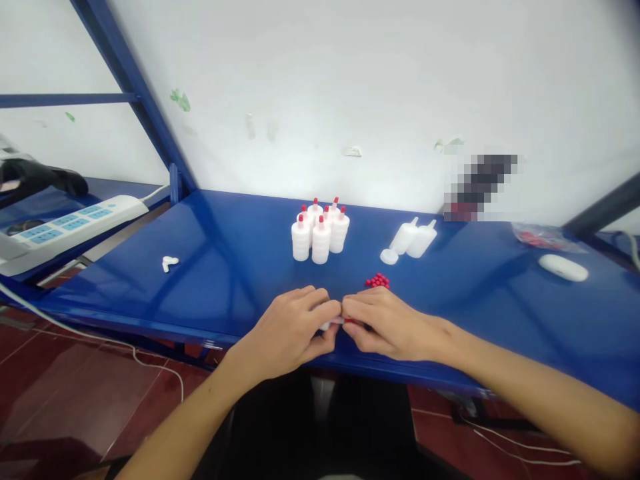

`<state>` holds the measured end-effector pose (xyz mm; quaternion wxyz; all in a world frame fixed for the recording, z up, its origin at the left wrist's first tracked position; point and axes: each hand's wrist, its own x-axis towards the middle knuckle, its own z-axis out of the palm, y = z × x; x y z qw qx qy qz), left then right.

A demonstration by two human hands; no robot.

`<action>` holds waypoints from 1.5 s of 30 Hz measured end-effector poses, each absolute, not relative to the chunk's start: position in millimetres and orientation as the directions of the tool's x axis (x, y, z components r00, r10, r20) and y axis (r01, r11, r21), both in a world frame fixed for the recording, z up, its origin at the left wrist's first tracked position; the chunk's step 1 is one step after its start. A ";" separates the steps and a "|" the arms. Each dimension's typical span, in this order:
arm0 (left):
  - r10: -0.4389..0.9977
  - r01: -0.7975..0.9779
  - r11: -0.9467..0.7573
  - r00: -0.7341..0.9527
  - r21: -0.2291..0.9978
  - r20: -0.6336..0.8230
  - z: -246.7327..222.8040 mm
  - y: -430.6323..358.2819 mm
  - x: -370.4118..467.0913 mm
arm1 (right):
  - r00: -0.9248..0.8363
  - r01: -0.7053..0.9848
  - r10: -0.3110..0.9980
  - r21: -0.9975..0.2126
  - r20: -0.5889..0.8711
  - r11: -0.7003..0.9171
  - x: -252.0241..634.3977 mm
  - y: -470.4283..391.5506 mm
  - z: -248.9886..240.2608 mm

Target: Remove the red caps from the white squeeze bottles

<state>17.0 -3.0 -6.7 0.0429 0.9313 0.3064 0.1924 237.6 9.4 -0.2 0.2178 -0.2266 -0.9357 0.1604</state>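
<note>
Near the front edge of the blue table (240, 267), my left hand (300, 327) is wrapped round a white bottle (326, 326), mostly hidden by the fingers, its nozzle pointing right. My right hand (383, 323) pinches a small red cap (349, 321) at the nozzle's tip. Just beyond my right hand lies a pile of several red caps (379, 281). Behind the hands stands a group of several white bottles (321, 245) with red caps on their nozzles.
Two white bottles without red caps (421, 241) lie at the back right, beside a round white piece (389, 256). Farther right are a plastic bag (547, 238) and a white case (563, 267). White earbuds (170, 263) and a power strip (75, 223) are on the left.
</note>
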 end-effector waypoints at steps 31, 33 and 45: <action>0.676 0.574 -0.732 0.680 0.368 0.284 -4.8 -3.9 15.3 | -0.770 0.458 0.457 -0.112 0.445 0.882 243.3 11.3 1.7; 0.672 0.559 -0.732 0.687 0.391 0.276 -5.3 -3.2 15.4 | -0.774 0.424 0.418 -0.100 0.475 0.900 235.7 7.5 -1.5; 0.780 0.593 -0.588 0.597 0.550 0.190 0.4 -5.5 14.6 | -0.112 0.905 0.742 -0.240 0.661 0.350 303.6 46.5 14.3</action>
